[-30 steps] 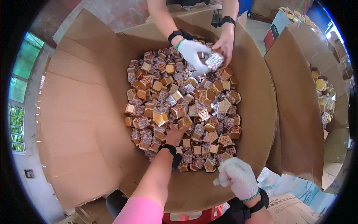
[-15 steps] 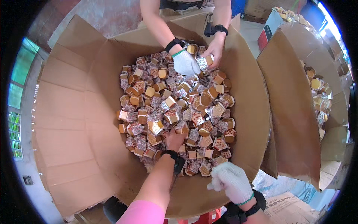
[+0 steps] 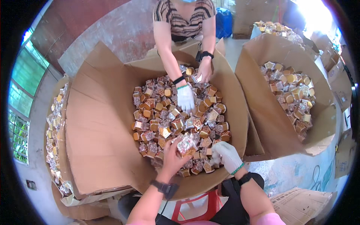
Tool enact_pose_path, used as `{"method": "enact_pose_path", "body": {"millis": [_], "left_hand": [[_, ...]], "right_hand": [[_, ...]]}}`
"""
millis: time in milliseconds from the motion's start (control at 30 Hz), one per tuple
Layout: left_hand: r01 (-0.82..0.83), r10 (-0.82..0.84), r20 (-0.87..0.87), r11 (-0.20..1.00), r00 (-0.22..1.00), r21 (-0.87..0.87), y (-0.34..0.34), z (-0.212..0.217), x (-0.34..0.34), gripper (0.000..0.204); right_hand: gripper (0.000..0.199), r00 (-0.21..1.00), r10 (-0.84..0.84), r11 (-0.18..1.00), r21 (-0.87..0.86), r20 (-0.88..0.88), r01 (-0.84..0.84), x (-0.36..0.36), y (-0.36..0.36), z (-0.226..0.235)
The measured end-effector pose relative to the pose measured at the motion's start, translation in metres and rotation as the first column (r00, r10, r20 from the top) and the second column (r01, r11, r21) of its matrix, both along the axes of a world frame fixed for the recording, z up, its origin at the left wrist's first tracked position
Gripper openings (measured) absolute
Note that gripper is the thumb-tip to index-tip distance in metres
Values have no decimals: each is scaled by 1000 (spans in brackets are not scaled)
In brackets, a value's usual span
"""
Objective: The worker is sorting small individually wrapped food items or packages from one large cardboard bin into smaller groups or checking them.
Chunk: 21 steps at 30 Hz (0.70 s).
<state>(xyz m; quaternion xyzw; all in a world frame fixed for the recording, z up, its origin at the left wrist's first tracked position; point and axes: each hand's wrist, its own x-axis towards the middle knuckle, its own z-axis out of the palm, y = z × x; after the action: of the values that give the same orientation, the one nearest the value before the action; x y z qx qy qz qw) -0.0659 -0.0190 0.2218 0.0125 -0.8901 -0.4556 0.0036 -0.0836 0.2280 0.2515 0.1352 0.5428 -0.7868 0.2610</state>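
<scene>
My bare left hand (image 3: 171,159) is closed round a small house-shaped ornament (image 3: 186,145) in clear, shiny wrap, brown with white and red marks. It holds the ornament above the near part of a big cardboard box (image 3: 101,150). Just to its right, my right hand (image 3: 228,154), in a white glove, is over the box's near right side with its fingers bent together. What those fingers hold, if anything, I cannot make out. Many similar wrapped ornaments (image 3: 165,132) fill the box, brown and gold with white edges.
Across the box a person reaches in with a gloved hand (image 3: 185,98) and a bare hand (image 3: 204,71). More ornaments fill a second carton (image 3: 270,108) on the right. A red stool (image 3: 198,208) stands below the near edge; a cardboard sheet (image 3: 300,202) lies at lower right.
My left hand has come up out of the pile with a wrapped ornament. My right hand has moved slightly up and left. The other person's gloved hand reaches lower into the pile. The view has shifted.
</scene>
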Motion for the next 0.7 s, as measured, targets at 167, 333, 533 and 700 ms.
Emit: {"method": "enact_pose_path", "body": {"millis": [167,333,533,700], "left_hand": [[56,-170,-202,880,965,-471,-2,71,49,79],[145,-285,-175,821,942,-552,-6,94,96,78],[197,-354,-236,840,905,-505,-8,119,142,75],[204,-296,-227,912,928,-356,-10,120,170,68]], "right_hand": [[23,983,145,986,95,-113,-135,30,-17,11],[35,892,442,842,385,-93,-377,54,-43,51],[48,813,574,770,399,-94,-497,93,-47,79],[47,889,455,858,247,42,-451,123,-52,98]]}}
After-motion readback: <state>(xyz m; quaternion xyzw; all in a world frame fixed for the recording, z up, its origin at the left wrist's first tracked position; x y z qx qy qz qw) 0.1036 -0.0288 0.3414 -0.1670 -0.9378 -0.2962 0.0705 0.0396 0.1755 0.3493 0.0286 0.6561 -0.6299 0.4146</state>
